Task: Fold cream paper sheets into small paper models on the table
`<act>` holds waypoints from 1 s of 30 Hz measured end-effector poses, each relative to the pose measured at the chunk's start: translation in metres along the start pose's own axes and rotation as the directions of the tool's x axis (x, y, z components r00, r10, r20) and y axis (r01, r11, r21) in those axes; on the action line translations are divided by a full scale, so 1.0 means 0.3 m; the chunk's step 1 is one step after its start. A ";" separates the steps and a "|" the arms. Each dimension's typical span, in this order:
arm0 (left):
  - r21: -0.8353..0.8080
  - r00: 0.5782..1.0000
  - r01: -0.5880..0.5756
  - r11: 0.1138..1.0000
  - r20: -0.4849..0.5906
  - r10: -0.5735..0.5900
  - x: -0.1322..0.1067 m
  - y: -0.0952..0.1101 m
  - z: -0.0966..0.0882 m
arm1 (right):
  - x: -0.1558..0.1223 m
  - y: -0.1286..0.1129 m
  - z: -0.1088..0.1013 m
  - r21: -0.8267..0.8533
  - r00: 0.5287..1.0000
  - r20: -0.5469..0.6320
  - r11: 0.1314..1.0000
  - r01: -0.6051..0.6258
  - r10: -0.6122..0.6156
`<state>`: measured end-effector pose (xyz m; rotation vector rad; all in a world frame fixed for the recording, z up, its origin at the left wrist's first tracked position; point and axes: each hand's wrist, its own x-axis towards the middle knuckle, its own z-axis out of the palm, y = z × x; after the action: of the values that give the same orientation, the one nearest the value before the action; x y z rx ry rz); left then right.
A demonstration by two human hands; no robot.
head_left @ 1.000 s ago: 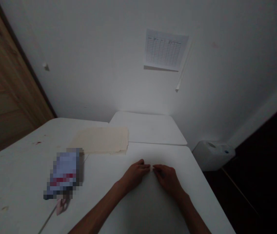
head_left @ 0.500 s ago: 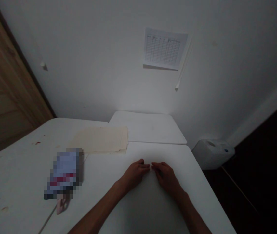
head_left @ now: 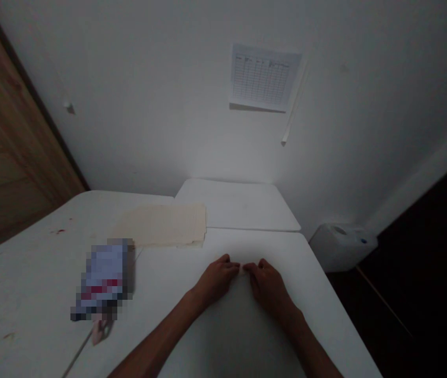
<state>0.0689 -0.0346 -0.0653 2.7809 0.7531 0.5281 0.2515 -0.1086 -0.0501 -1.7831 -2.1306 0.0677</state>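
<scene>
Above the white table (head_left: 176,336), my left hand (head_left: 219,277) is closed, its thumb and fingers pressed together and pointing right. My right hand (head_left: 266,281) faces it, also closed in a pinch, with its fingertips pointing left. The fingertips of both hands nearly meet. A tiny pale spot shows between them, too small and dim to name. Farther left lie thin cream sheets (head_left: 164,223) in a flat stack. Nearer to me is a blurred-out pale blue packet (head_left: 105,268) with a red band, and a small pinkish piece (head_left: 98,331) sticks out below it.
A white panel (head_left: 239,205) adjoins the table's far edge, against the wall. A printed sheet (head_left: 263,79) hangs on the wall. Past the table's right edge stands a white container (head_left: 341,247) on a dark floor. A wooden door (head_left: 11,131) is at the left.
Both hands stay in nearly the same place. The right fingers have curled in a little, and the fingertips of the two hands remain close together.
</scene>
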 end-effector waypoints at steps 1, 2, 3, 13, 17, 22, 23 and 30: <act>0.002 1.000 0.000 1.000 0.001 0.000 0.000 0.000 0.000 | -0.005 0.003 -0.002 -0.016 1.000 -0.002 1.000 -0.008 0.008; 0.004 1.000 -0.001 1.000 0.003 0.001 0.000 0.001 -0.001 | -0.010 0.008 -0.003 -0.028 1.000 -0.003 1.000 -0.012 0.012; 0.004 1.000 -0.002 1.000 0.003 0.002 0.001 0.001 -0.001 | -0.017 0.014 -0.005 -0.037 1.000 -0.002 0.999 -0.015 0.015; 0.006 1.000 -0.018 1.000 -0.005 0.018 0.001 -0.001 0.002 | -0.012 0.011 -0.013 -0.096 0.999 0.001 0.995 0.033 -0.033; 0.006 1.000 -0.011 1.000 -0.009 0.011 -0.001 -0.003 0.005 | 0.011 -0.008 -0.004 -0.011 0.998 0.023 0.998 0.066 -0.066; -0.006 1.000 -0.013 1.000 -0.014 0.013 -0.002 -0.007 0.010 | 0.011 -0.021 0.000 0.064 0.996 0.023 0.995 0.079 -0.081; -0.012 1.000 -0.015 1.000 -0.017 0.015 -0.003 -0.007 0.010 | 0.010 -0.024 -0.002 0.067 0.996 0.026 0.995 0.080 -0.082; 0.050 1.000 -0.010 0.999 0.025 0.009 -0.001 0.007 -0.006 | 0.017 -0.052 -0.026 -0.047 0.994 0.098 0.997 0.055 -0.051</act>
<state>0.0691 -0.0364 -0.0631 2.8329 0.7584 0.4827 0.2385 -0.1083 -0.0374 -1.7834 -2.2650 0.0902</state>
